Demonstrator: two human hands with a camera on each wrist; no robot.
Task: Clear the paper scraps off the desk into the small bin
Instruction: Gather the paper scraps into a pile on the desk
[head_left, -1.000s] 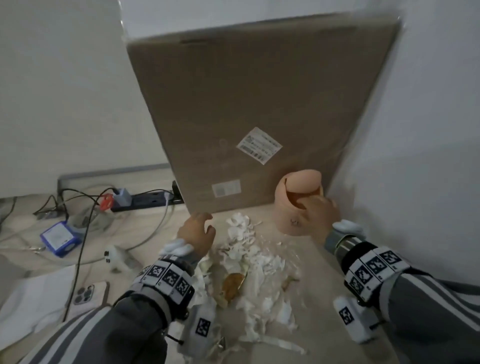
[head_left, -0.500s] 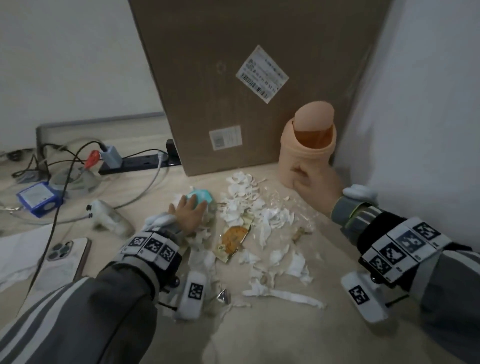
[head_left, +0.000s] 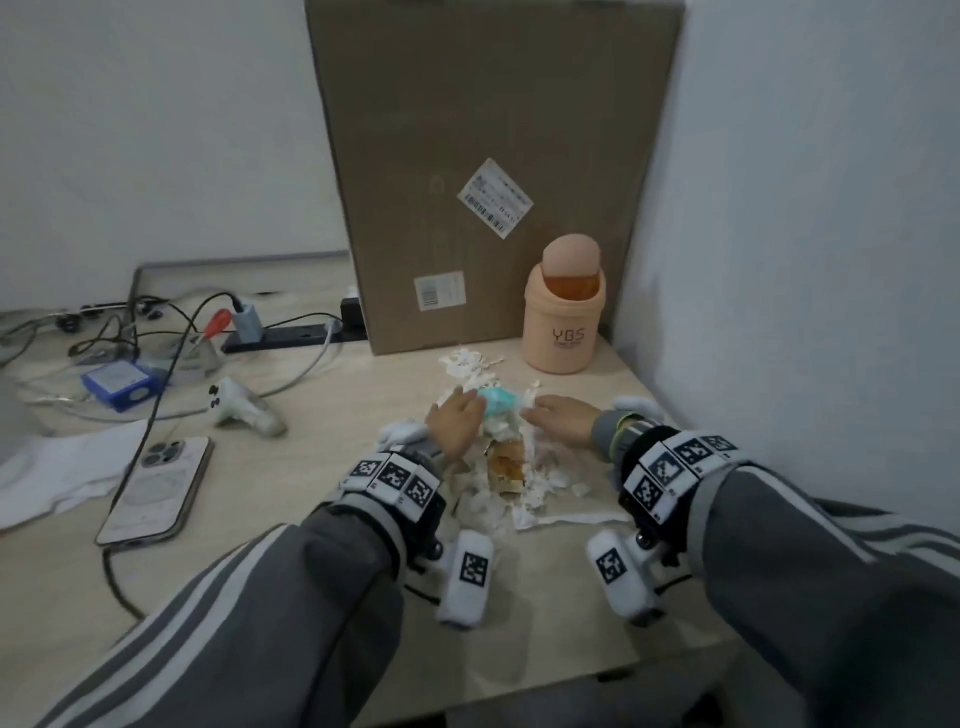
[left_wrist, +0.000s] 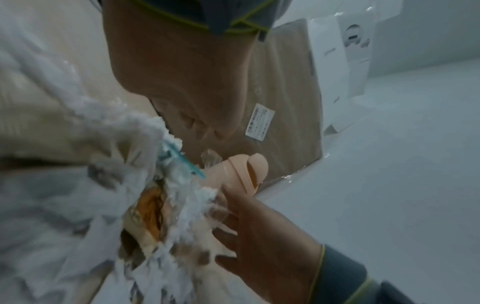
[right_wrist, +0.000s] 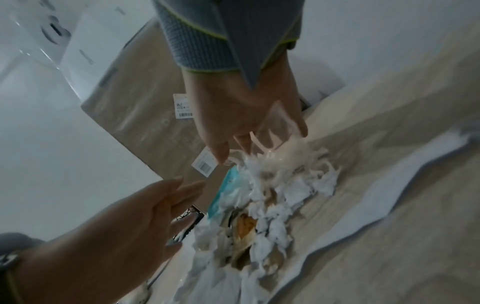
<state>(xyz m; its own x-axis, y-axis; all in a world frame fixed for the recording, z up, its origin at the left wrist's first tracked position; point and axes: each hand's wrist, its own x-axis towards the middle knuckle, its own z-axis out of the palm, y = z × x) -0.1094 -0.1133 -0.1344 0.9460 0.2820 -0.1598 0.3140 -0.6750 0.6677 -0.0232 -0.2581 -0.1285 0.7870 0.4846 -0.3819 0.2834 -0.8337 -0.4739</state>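
A heap of torn white paper scraps (head_left: 524, 480) lies on the desk (head_left: 322, 441), with a teal piece (head_left: 500, 404) and an orange wrapper (head_left: 506, 463) in it. The small peach bin (head_left: 563, 322) with a swing lid stands upright behind the heap, against the box. My left hand (head_left: 456, 420) presses the heap's left side and my right hand (head_left: 556, 415) its right side, both with straight fingers. In the wrist views the left hand (right_wrist: 135, 216) and the right hand (left_wrist: 257, 232) face each other across the scraps (right_wrist: 272, 205); the bin (left_wrist: 246, 170) shows beyond.
A tall cardboard box (head_left: 493, 182) leans at the back and a wall (head_left: 779, 260) closes the right side. To the left lie a phone (head_left: 156, 488), a white controller (head_left: 241, 408), a blue box (head_left: 120, 384), a power strip (head_left: 291, 335) and cables.
My right hand let go of the bin and came down to the heap's right side. My left hand moved in from the left. The scraps are pushed into a narrower heap.
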